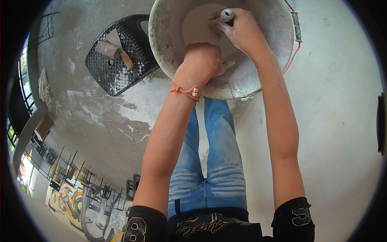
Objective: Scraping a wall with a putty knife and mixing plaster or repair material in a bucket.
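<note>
Inside a large plaster-streaked bucket (274, 72) is pale, creamy material (197, 24). My right hand (242, 32) is closed around a whitened tool handle (227, 15) with a round metal end, its lower part hidden in my grip. My left hand (201, 60), wearing an orange braided bracelet (183, 91) at the wrist, is over the bucket's near side, lower left of the right hand. Its fingers curl inward and are whitened; what they hold, if anything, is hidden.
Left of the bucket, a black plastic stool (121, 80) carries two trowels or scrapers (109, 49), one wooden-handled. A pale cloth (45, 88) lies farther left on the stained floor (80, 129). Black metal racks (72, 169) and a painted mural (92, 213) stand at the lower left.
</note>
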The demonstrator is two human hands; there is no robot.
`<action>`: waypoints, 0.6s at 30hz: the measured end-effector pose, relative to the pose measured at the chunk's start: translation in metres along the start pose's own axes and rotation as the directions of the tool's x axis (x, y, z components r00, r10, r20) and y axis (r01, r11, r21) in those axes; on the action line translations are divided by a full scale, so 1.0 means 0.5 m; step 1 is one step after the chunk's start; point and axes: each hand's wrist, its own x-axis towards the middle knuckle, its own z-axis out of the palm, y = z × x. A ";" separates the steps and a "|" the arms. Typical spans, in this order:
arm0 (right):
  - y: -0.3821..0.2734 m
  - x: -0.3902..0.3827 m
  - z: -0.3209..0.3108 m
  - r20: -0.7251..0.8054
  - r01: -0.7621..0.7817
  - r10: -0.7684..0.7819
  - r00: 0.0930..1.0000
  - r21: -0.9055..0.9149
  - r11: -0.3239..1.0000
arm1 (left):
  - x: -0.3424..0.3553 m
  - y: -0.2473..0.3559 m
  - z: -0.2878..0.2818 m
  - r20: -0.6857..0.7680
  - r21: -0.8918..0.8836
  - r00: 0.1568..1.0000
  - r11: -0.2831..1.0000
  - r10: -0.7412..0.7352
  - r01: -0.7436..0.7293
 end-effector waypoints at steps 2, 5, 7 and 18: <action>0.001 0.001 -0.001 -0.071 0.048 -0.043 0.997 0.071 0.996 | 0.000 0.002 -0.002 0.011 -0.011 1.000 1.000 -0.025 0.025; -0.012 0.009 -0.009 -0.234 0.166 -0.140 0.962 0.096 0.981 | 0.000 0.003 -0.006 -0.019 0.006 1.000 1.000 -0.008 0.008; -0.020 0.013 -0.017 -0.318 0.225 -0.201 0.926 0.043 0.973 | -0.001 0.005 -0.009 -0.016 -0.004 1.000 1.000 -0.015 0.015; 0.005 0.012 -0.032 -0.107 -0.128 0.114 0.988 -0.139 0.982 | 0.008 0.009 -0.005 0.021 0.016 0.999 0.999 -0.047 0.046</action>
